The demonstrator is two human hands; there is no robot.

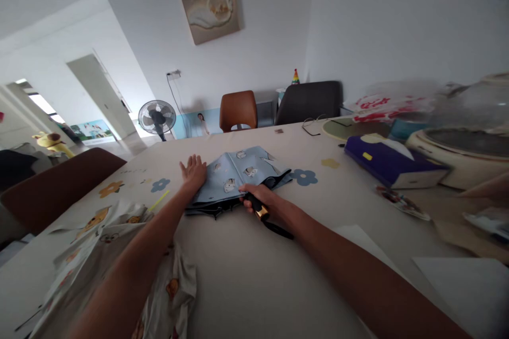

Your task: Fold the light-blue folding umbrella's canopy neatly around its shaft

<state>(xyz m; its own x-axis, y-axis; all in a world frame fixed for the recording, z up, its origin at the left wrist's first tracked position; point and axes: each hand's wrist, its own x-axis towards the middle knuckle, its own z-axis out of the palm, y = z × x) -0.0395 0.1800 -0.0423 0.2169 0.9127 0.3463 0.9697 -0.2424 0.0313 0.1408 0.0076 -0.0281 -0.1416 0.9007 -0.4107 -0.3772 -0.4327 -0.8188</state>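
Observation:
A light blue folding umbrella [234, 169] with cartoon animal prints lies partly folded on the table, its canopy spread flat and its dark ribs showing along the near edge. My right hand [260, 200] is wrapped round its black handle, which has a gold band and a black wrist strap. My left hand [193, 172] lies with fingers spread at the canopy's left edge, touching it. Below my left forearm is a crumpled pale cloth [119, 254] printed with cartoon bears.
At the right are a purple tissue box [392, 161], a cream round appliance [465, 151], a plastic bag [392, 106] and white paper [465, 288]. Eyeglasses [314, 126] rest near the far edge. Chairs [238, 108] and a fan [157, 116] stand beyond the table [238, 286].

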